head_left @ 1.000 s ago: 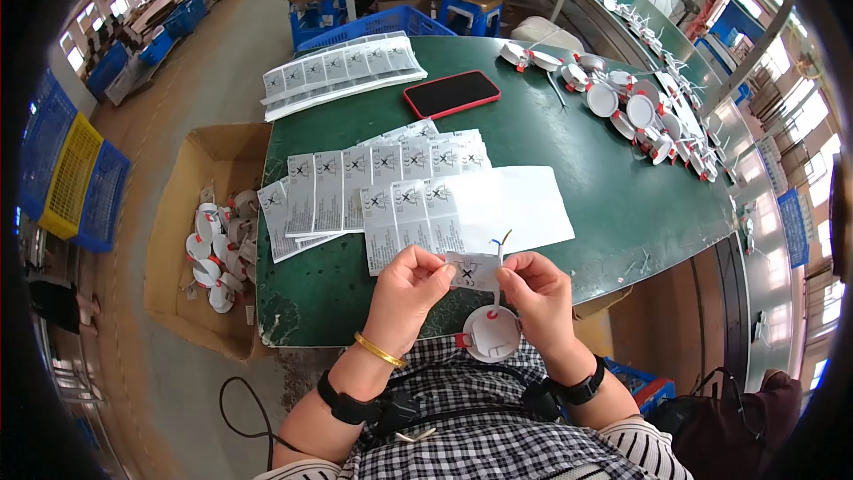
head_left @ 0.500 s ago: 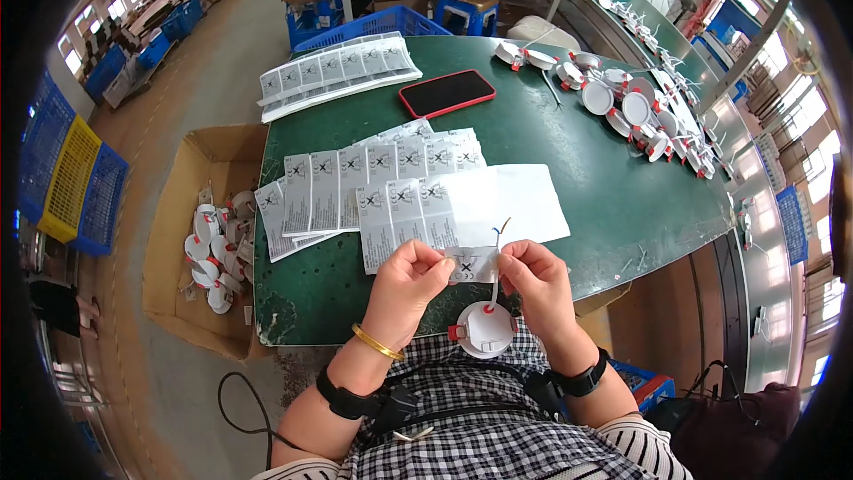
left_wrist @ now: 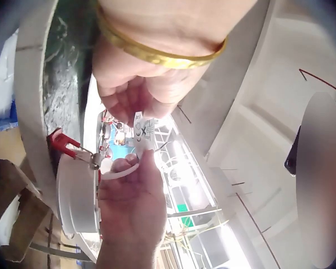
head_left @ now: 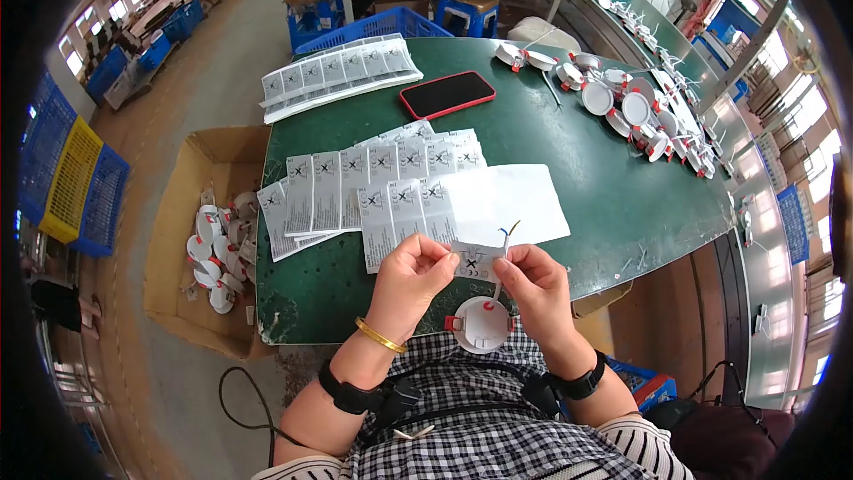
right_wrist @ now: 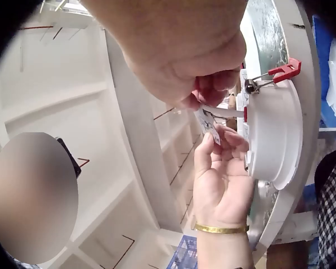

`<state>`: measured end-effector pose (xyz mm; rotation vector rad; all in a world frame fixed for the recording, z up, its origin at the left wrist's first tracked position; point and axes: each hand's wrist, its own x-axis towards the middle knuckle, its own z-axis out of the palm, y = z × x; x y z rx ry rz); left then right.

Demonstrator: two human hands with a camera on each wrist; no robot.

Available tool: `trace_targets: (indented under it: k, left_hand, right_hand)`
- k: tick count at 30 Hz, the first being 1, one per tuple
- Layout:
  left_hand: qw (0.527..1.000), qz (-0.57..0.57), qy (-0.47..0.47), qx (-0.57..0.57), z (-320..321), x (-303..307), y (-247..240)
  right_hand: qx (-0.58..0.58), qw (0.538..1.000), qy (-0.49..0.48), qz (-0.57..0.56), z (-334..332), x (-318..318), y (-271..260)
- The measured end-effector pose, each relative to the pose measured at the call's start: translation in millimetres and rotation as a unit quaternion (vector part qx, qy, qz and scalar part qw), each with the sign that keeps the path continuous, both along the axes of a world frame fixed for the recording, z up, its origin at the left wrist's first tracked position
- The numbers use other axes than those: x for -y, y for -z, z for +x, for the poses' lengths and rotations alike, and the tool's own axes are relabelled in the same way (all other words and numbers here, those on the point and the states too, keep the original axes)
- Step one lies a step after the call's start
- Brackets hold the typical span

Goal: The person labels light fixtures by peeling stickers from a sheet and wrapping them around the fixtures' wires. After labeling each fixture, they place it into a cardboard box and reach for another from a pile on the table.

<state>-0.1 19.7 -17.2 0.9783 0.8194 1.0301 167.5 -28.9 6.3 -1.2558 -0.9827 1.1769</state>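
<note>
A small silver printed label [head_left: 474,264] is stretched between the two hands. The left hand [head_left: 412,279] pinches its left end between thumb and fingers. At the other end, the right hand [head_left: 535,288] pinches the label together with the white cable [head_left: 498,289] of a round white lamp [head_left: 482,324]. Thin bare-ended wires rise above the right fingertips. Below the hands hangs the lamp, its back facing up, with red clips at its sides. In the left wrist view the label [left_wrist: 143,134] spans both hands, and the lamp [left_wrist: 78,193] hangs beside them.
Sheets of labels [head_left: 404,213] lie on the green table [head_left: 622,213], with another stack [head_left: 342,76] behind. A red-edged phone [head_left: 447,94] lies near them. Many white lamps [head_left: 635,108] are heaped at the right. A cardboard box [head_left: 169,240] at the left holds more lamps.
Both hands have shifted slightly, still pinching the label and cable. The lamp has swung a little left and up, and the wire ends have tilted to the right.
</note>
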Motion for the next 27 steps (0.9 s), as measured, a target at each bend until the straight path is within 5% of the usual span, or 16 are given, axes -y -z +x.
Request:
trace_targets:
  k: [4, 8, 11, 13, 18, 23, 25, 27]
  left_hand:
    - [0.997, -0.035, -0.049, 0.046, -5.6, -6.3, 0.2]
    - [0.995, -0.032, -0.053, 0.083, -15.6, -8.9, -7.7]
    - [0.998, 0.025, -0.027, 0.052, 0.5, -9.5, -25.1]
    - [0.992, 0.027, 0.12, -0.033, 6.5, -10.6, -21.2]
    - [0.969, 0.087, 0.139, -0.182, 11.0, -3.5, -29.4]
    - [0.958, 0.105, 0.183, -0.194, 3.8, -5.9, -31.8]
    - [0.982, 0.03, 0.173, -0.073, 4.3, -5.2, -23.1]
    - [0.98, 0.024, 0.18, -0.082, 4.1, -6.5, -17.4]
  right_hand:
    - [-0.083, 0.993, 0.078, 0.017, 15.9, -2.3, 11.4]
    - [-0.031, 0.998, 0.059, 0.017, 28.9, -0.2, 0.7]
    - [-0.029, 0.999, 0.03, 0.026, 22.0, -2.0, -3.3]
    - [-0.013, 1.0, 0.02, 0.011, 19.6, -0.4, -3.5]
    - [-0.015, 1.0, 0.001, 0.015, 22.1, 5.8, -5.7]
    - [-0.066, 0.997, -0.029, 0.015, 23.2, 8.1, -2.9]
    - [-0.068, 0.997, -0.041, 0.005, 24.5, 5.4, 2.2]
    - [-0.068, 0.996, -0.056, -0.004, 27.5, 4.0, 4.3]
